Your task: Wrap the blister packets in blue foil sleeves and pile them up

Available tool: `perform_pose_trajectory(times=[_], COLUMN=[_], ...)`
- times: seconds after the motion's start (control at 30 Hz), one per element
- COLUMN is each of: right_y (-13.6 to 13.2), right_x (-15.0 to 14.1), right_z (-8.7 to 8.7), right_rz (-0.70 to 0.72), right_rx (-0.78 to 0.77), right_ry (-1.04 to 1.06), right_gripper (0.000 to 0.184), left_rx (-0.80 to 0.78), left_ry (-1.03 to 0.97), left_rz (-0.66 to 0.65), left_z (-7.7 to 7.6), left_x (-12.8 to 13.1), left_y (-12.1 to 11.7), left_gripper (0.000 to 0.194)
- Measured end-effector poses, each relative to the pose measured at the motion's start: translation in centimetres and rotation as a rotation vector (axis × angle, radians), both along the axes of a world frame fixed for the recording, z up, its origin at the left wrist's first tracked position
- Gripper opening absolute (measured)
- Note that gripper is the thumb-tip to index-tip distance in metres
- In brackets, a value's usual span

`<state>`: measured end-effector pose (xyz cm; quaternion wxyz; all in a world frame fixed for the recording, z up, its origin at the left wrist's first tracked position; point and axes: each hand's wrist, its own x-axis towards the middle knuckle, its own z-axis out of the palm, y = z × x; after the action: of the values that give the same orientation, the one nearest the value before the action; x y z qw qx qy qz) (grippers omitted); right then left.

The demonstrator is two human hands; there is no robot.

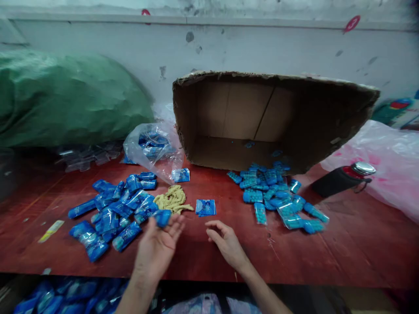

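My left hand point(160, 246) is palm up over the near middle of the table. A small shiny blue packet point(163, 217) lies between its thumb and fingers, slightly blurred. To its left is a pile of similar blue packets point(111, 218). My right hand point(225, 244) hovers with fingers loosely bent and apart, nothing visible in it. Just beyond it lies a small stack of flat blue printed wrappers point(206, 207). A crumpled yellowish cloth point(173, 198) sits past my left fingers. Clear bottles of blue pellets point(284, 200) are heaped on the right.
A large cardboard box point(235, 113) lies on its side, opening toward me. Left of it are a clear bag point(153, 146) of blue wrappers and a green sack point(72, 100). A dark-sleeved flask point(340, 179) leans at right. More blue packets point(72, 296) lie below the table edge.
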<state>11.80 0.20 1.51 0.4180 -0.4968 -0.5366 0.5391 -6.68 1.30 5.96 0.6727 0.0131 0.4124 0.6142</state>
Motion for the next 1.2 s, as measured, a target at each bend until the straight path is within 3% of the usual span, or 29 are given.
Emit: perform_pose_trajectory(times=[0.07, 0.13, 0.23, 0.33, 0.47, 0.6, 0.67, 0.8, 0.87, 0.93, 1.07, 1.2], right_y=[1.1, 2.5, 4.8, 6.3, 6.4, 6.4, 6.9, 8.1, 8.4, 8.6, 8.4, 8.1], right_x=[0.4, 0.6, 0.3, -0.3, -0.9, -0.8, -0.7, -0.8, -1.0, -1.0, -0.6, -0.5], right_z=[0.4, 0.4, -0.2, -1.2, -2.0, -2.0, -2.0, -2.1, -2.1, -2.1, -1.9, -2.0], right_rz=[-0.036, -0.040, -0.035, -0.044, -0.038, -0.014, 0.010, 0.037, 0.033, 0.029, 0.059, 0.061], right_rx=[0.145, 0.255, 0.311, 0.289, 0.279, 0.264, 0.248, 0.215, 0.206, 0.209, 0.246, 0.248], right_ry=[-0.216, -0.425, -0.819, -1.064, -1.130, -1.167, -1.176, -1.183, -1.181, -1.174, -1.135, -1.118], right_gripper=[0.013, 0.016, 0.008, 0.011, 0.019, 0.015, 0.010, 0.007, 0.006, 0.008, 0.011, 0.010], left_rx=[0.061, 0.030, -0.062, -0.099, -0.137, -0.117, 0.000, 0.297, 0.304, 0.299, 0.328, 0.386], left_ry=[0.074, 0.149, 0.209, 0.225, 0.283, 0.439, 0.699, 1.587, 1.914, 2.096, 2.206, 2.173], left_rz=[0.133, 0.143, -0.009, -0.172, -0.255, -0.323, -0.320, -0.169, -0.195, -0.242, -0.206, -0.195], left_z=[0.7, 0.8, -0.2, -2.1, -4.0, -4.5, -4.4, -5.2, -6.4, -7.7, -9.5, -9.9], left_x=[-2.4, -3.4, -2.0, 0.9, 3.5, 4.0, 3.5, 1.3, 0.4, 0.0, 0.1, 0.2], left_y=[0.8, 1.2, 0.9, 0.2, -0.3, 0.0, 0.6, 3.2, 4.8, 6.0, 6.9, 6.2], left_gripper=[0.043, 0.036, 0.017, 0.014, 0.021, 0.027, 0.030, 0.038, 0.043, 0.042, 0.040, 0.039])
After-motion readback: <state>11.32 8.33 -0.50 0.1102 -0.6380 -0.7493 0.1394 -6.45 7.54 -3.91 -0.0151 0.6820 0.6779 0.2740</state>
